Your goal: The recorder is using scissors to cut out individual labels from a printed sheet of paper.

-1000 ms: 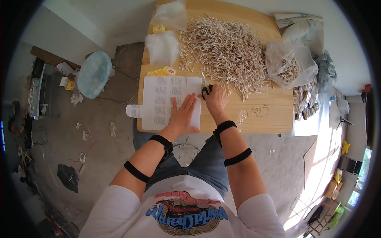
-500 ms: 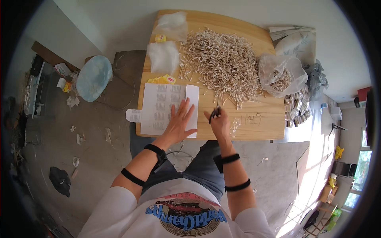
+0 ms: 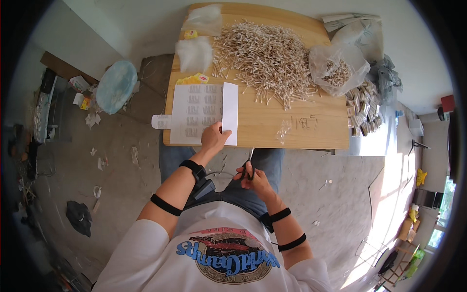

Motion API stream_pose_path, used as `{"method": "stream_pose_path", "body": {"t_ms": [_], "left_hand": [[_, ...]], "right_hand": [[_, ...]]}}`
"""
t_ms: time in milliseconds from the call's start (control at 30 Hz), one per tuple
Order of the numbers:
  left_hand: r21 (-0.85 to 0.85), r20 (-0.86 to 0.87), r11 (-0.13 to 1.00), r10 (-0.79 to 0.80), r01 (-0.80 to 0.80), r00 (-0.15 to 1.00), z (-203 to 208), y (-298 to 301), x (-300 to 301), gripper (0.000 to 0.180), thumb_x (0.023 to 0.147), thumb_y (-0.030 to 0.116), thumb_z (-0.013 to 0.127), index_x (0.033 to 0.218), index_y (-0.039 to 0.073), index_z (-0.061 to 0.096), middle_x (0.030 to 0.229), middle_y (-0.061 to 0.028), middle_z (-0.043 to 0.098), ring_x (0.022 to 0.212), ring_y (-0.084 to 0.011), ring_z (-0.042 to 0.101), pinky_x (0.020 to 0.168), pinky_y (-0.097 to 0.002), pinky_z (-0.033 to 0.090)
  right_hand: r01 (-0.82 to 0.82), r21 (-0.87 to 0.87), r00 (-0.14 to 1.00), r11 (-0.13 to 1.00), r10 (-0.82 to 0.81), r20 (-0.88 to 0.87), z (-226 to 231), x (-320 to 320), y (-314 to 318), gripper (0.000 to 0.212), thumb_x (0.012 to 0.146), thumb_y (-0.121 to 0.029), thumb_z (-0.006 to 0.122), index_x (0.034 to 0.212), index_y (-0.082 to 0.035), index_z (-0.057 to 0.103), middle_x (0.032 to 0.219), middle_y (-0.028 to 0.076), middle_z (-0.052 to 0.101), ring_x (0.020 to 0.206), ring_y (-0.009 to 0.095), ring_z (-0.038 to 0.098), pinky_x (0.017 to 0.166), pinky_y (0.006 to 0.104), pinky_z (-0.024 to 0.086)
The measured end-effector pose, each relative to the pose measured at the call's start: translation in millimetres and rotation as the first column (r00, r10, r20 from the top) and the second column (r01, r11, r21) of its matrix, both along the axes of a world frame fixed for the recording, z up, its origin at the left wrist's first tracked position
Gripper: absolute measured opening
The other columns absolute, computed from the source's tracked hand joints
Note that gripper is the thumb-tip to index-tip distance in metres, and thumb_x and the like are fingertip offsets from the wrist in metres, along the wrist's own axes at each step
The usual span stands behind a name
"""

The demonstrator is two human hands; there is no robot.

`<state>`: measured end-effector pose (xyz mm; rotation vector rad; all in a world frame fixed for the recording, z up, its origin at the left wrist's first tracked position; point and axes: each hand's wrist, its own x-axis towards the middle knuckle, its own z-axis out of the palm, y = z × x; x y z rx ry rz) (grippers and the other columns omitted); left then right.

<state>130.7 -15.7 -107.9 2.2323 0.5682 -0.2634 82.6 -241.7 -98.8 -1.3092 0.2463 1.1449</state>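
A white sheet of printed labels (image 3: 194, 114) lies near the table's front left, with a blank white strip along its right side. My left hand (image 3: 214, 138) is at the sheet's lower right part, its fingers curled and pinching the paper. In my right hand (image 3: 257, 182) is a pair of scissors (image 3: 248, 168) with black handles, fingers through the loops. They are held just off the table's front edge, over my lap, blades pointing toward the table. A small label piece (image 3: 161, 121) sticks out past the sheet's left side.
A large heap of cotton swabs (image 3: 267, 58) covers the table's far middle. Beside it is a clear plastic bag (image 3: 338, 70) of swabs. Clear bags (image 3: 194, 54) and yellow packets (image 3: 194, 79) lie at the left. Small bundles (image 3: 362, 109) stand off the right edge; a blue stool (image 3: 116, 87) is at far left.
My left hand has gone from lying flat and spread to curled on the paper. My right hand has drawn the scissors back from the tabletop toward my lap. The view has shifted slightly.
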Motion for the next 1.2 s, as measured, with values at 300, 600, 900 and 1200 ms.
{"method": "stream_pose_path", "body": {"t_ms": [300,600,900,1200], "left_hand": [[-0.757,-0.05,0.617,0.275,-0.216,0.96,0.8,3.5,1.3,0.025,0.086,0.028,0.067,0.094,0.004,0.066,0.084,-0.0003,0.064,0.075,-0.0101,0.058,0.07,-0.0255,0.046],[-0.852,-0.145,0.468,0.218,-0.234,0.965,0.3,1.4,-11.6,0.029,0.087,0.028,0.067,0.104,0.005,0.063,0.091,-0.0001,0.063,0.083,-0.0096,0.057,0.073,-0.0261,0.046],[0.203,0.291,0.979,-0.027,-0.034,0.956,-1.1,-26.3,-25.8,0.053,0.081,0.019,0.069,0.126,0.001,0.046,0.125,-0.0125,0.051,0.11,-0.0262,0.053,0.093,-0.0444,0.043],[0.487,0.136,0.72,-0.621,0.494,0.772,-12.6,-27.5,-51.4,0.074,0.082,0.025,0.063,0.144,0.006,0.027,0.154,-0.0072,0.015,0.143,-0.0256,0.013,0.115,-0.0521,0.012]], "right_hand": [[-0.047,0.436,0.996,0.899,0.077,-0.05,12.8,-2.9,16.4,0.06,0.091,-0.059,0.045,0.121,-0.007,0.052,0.107,0.004,0.059,0.091,0.014,0.057,0.078,0.0285,0.045],[0.011,0.461,0.994,0.887,0.041,-0.103,-8.0,9.2,19.0,0.064,0.091,-0.063,0.041,0.121,-0.007,0.052,0.106,0.005,0.058,0.093,0.015,0.057,0.079,0.0301,0.044],[0.095,0.466,0.975,0.88,0.013,-0.223,-54.5,7.9,12.9,0.061,0.091,-0.061,0.042,0.12,-0.008,0.054,0.103,0.004,0.059,0.091,0.016,0.058,0.081,0.0298,0.044],[0.251,0.606,0.924,0.754,-0.001,-0.382,-73.9,5.8,-7.0,0.067,0.086,-0.062,0.05,0.122,-0.006,0.053,0.11,0.008,0.06,0.102,0.02,0.056,0.094,0.0336,0.043]]}}
